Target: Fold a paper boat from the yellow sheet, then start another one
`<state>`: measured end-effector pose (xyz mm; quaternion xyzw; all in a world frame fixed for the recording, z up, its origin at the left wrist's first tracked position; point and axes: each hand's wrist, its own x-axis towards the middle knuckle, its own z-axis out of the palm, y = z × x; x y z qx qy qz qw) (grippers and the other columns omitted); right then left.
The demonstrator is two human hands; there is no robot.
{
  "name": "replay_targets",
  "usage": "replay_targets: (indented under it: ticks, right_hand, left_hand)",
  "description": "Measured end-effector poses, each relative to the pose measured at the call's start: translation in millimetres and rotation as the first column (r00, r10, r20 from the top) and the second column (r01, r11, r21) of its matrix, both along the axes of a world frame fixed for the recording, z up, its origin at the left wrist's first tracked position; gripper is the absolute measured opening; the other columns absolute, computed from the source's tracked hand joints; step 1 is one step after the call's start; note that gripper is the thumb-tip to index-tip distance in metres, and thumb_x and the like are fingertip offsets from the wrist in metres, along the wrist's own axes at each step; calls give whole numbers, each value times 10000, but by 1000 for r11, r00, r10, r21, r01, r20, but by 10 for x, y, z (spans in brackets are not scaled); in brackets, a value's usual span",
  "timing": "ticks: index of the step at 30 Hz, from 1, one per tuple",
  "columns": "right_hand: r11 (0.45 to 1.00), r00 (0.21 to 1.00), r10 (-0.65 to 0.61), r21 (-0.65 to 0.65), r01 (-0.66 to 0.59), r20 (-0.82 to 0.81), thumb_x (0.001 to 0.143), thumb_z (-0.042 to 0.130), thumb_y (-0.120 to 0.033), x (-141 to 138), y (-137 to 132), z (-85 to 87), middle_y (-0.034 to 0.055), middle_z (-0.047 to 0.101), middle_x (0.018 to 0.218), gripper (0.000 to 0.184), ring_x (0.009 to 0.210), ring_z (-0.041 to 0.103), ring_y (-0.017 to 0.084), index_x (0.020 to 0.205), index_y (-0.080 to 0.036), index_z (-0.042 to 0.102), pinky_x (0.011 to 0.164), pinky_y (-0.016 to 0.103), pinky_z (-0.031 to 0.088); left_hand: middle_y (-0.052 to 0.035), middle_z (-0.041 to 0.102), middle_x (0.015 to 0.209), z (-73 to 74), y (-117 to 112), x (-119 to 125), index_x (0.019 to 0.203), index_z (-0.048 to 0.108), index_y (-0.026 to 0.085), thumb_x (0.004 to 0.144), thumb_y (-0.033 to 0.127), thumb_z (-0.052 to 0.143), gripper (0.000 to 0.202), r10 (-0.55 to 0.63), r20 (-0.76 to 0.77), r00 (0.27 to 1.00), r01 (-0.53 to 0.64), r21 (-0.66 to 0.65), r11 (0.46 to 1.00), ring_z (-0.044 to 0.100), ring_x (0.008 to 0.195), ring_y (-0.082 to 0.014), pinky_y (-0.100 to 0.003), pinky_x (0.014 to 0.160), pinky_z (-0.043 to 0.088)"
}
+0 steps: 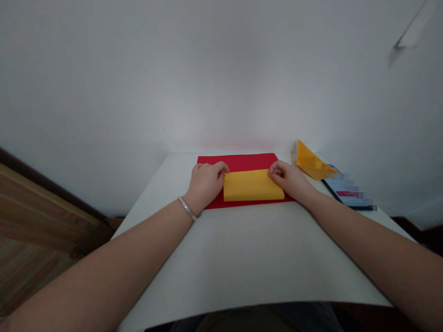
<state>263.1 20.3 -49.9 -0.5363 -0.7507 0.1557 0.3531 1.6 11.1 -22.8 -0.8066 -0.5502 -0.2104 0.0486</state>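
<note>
Yellow folded paper point(252, 185) tops one red sheet point(238, 162), clamped by left hand point(206, 182) and right hand point(289, 179).

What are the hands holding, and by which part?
Both hands seem to hold the yellow paper by its far corners: the left hand at the left corner, the right hand at the right.

the left forearm point(104, 272) and right forearm point(374, 244) reach inward from the lower corners. just ahead of each wrist, the left hand point(206, 183) and right hand point(289, 179) lie palm down, facing each other, their fingers point(219, 168) curled, with a gap between them.
</note>
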Motion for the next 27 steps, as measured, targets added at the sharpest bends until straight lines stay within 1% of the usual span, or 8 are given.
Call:
replay_targets:
  ticks: [3,6,10,15,19,22,24,27]
  right_hand:
    - [1000,997,-4,17,3,79,830,534,-261,-20,-31,23,26,683,823,131,695,589,166,879,-214,646,640,291,437]
    - [998,981,18,60,-31,193,850,523,-230,-40,-43,50,47,707,935,187,821,623,194,897,-229,704,751,328,462]
    - [989,942,47,117,-91,334,855,531,-192,-42,-28,67,75,693,919,209,853,618,208,909,-210,732,810,344,469]
    - [986,928,52,131,-107,368,862,537,-193,-25,-9,56,81,684,914,210,842,611,203,927,-206,737,807,343,474]
    - [985,932,58,132,-112,358,861,539,-197,1,9,24,75,683,906,208,836,611,201,919,-218,737,803,343,475]
    - [983,936,65,138,-120,346,854,545,-190,30,23,-14,74,683,904,205,836,611,202,916,-220,738,808,347,474]
    - [983,936,65,140,-120,345,849,550,-180,48,29,-39,75,685,893,203,838,610,205,909,-219,740,807,351,473]
    - [983,934,65,137,-120,352,849,552,-180,69,33,-68,69,684,878,198,840,606,206,896,-226,740,794,347,474]
  left_hand:
    - [-43,714,883,-3,5,-15,937,672,226,856,197,457,231,-4,-30,1000,4,7,1000,634,859,-223,-365,836,389]
    - [-58,716,872,3,0,-19,949,694,233,858,202,465,248,-33,-98,995,37,43,998,626,845,-235,-381,820,385]
    - [-49,720,825,20,-2,-19,833,724,243,851,191,494,237,-111,-190,976,123,52,991,610,820,-228,-411,851,356]
    - [-23,724,827,30,12,-20,810,725,260,852,170,512,235,-161,-208,965,172,39,984,589,854,-224,-443,906,321]
    - [-30,719,844,27,32,-23,819,728,247,843,150,509,240,-185,-246,951,200,38,979,588,868,-224,-452,928,331]
    - [-55,702,919,11,60,-44,854,731,213,818,127,510,239,-258,-252,933,261,-21,965,587,908,-226,-407,898,399]
    - [-82,663,1060,-4,79,-72,886,733,190,809,119,503,253,-325,-215,921,322,-49,945,572,993,-228,-367,894,433]
    - [-110,586,1209,-14,100,-119,939,731,174,801,139,522,253,-427,-153,891,420,-74,904,519,1121,-245,-359,966,423]
